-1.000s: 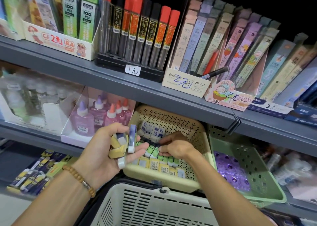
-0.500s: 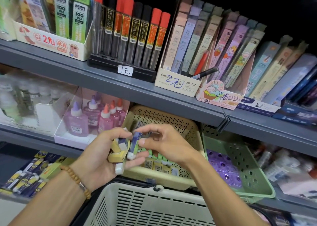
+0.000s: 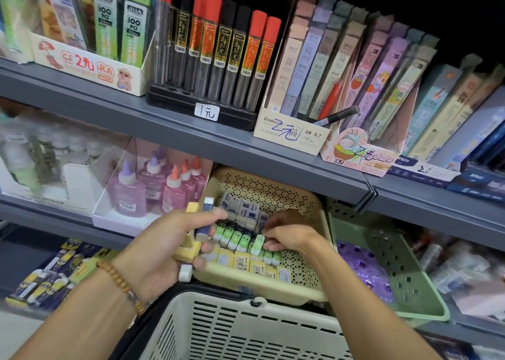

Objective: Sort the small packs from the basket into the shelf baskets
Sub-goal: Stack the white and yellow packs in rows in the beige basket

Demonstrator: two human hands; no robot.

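Green-capped packs [image 3: 237, 239] are lying in a row in the beige shelf basket [image 3: 306, 267], long axes pointing far, where the right hand [image 3: 287, 235] is pinching one (the nearer hand) while the left hand [image 3: 169, 246], just left, is gripping several more packs [image 3: 203, 224].

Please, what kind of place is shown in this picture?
Most likely a stationery shop. Grey shelves hold goods in display boxes: tubes of pencil leads above a handwritten price tag, glue bottles, and a beige basket with rows of small packs.
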